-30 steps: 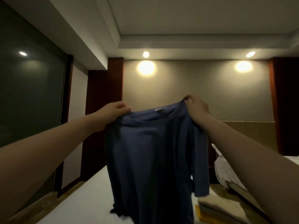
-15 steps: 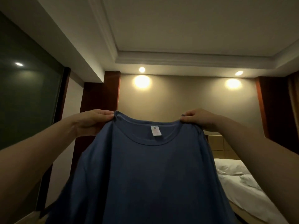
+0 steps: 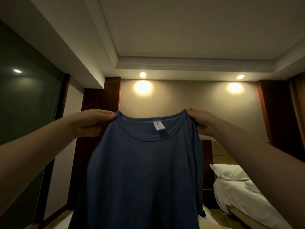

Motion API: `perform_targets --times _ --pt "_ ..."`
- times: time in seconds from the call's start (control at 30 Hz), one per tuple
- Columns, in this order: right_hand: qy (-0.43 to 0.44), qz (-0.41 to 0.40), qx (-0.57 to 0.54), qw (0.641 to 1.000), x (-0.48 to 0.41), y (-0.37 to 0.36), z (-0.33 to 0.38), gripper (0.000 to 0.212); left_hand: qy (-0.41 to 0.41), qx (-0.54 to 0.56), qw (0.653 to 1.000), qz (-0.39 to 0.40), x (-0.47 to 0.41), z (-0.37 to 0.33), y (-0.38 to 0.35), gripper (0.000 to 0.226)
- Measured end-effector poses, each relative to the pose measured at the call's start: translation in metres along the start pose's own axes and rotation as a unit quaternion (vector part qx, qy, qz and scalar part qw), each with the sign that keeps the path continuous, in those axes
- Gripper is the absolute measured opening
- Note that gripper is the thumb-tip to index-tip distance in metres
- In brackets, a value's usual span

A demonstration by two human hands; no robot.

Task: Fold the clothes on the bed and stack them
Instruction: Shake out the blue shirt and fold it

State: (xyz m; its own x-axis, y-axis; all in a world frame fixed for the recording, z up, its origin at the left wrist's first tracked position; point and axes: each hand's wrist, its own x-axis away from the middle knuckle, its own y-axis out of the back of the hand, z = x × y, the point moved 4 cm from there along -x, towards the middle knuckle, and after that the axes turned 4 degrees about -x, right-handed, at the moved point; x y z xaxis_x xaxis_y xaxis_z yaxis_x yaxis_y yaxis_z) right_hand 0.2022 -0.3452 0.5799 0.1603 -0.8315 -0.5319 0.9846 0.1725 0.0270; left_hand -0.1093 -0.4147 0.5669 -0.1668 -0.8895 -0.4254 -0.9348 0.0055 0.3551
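A dark blue T-shirt (image 3: pixel 140 176) hangs spread out in front of me, its round neckline and white label at the top. My left hand (image 3: pixel 92 123) pinches its left shoulder beside the collar. My right hand (image 3: pixel 200 123) pinches the right shoulder, where the cloth bunches into folds. Both arms are raised at about head height. The shirt's lower edge runs out of the frame and hides most of the bed below it.
A second bed with a white pillow (image 3: pixel 229 174) and rumpled white sheets (image 3: pixel 239 200) stands at the right. A dark glass wall (image 3: pixel 28 104) fills the left side. A sliver of pale bed surface (image 3: pixel 64 222) shows at the bottom left.
The shirt has gone from bunched and narrow to spread wide between my hands. My view has tilted upward, so the bed and the folded stack at the bottom have left the frame.
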Motion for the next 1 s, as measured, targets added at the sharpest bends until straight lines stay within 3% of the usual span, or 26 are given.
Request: perform_targets --times 0.1,0.2,0.33,0.43,0.47,0.53,0.6,0.63,0.73,0.87,1.0 --pt "0.062 -0.048 0.092 0.993 -0.009 0.005 -0.003 0.021 0.019 -0.045 0.992 -0.118 -0.009 0.002 0.000 0.020" --pt "0.111 -0.056 0.217 0.968 -0.012 0.008 0.003 0.020 -0.014 -0.135 0.978 -0.157 -0.013 -0.005 -0.001 0.017" --pt "0.070 -0.001 0.284 0.956 -0.007 0.013 0.008 0.025 -0.080 -0.232 0.947 -0.206 -0.010 -0.016 0.005 0.015" --pt "0.011 0.055 0.316 0.947 0.002 0.016 0.008 0.036 -0.106 -0.238 0.931 -0.256 -0.004 -0.021 0.008 0.017" --pt "-0.016 0.077 0.326 0.942 0.005 0.016 0.006 0.035 -0.084 -0.243 0.939 -0.227 -0.003 -0.018 0.007 0.017" --pt "-0.084 0.147 0.347 0.923 0.010 0.016 -0.001 0.030 0.000 -0.251 0.964 -0.091 0.000 -0.004 0.001 0.018" --pt "-0.117 0.188 0.362 0.906 0.013 0.020 -0.009 0.026 0.054 -0.251 0.966 0.012 0.010 0.005 -0.002 0.037" --pt "-0.104 0.178 0.334 0.920 0.010 0.021 -0.011 0.021 0.057 -0.232 0.971 0.026 0.012 0.006 0.001 0.051" --pt "0.005 0.042 0.148 0.988 0.003 0.018 -0.012 0.016 0.052 -0.122 0.991 -0.025 0.009 0.007 0.013 0.067" --pt "0.015 0.067 0.180 0.981 0.004 -0.009 -0.029 0.023 0.048 -0.070 0.996 -0.043 0.005 0.008 0.005 0.025" --pt "0.034 0.007 0.150 0.988 0.007 -0.002 -0.018 0.018 0.024 -0.040 0.994 -0.098 0.002 0.003 0.002 0.024"
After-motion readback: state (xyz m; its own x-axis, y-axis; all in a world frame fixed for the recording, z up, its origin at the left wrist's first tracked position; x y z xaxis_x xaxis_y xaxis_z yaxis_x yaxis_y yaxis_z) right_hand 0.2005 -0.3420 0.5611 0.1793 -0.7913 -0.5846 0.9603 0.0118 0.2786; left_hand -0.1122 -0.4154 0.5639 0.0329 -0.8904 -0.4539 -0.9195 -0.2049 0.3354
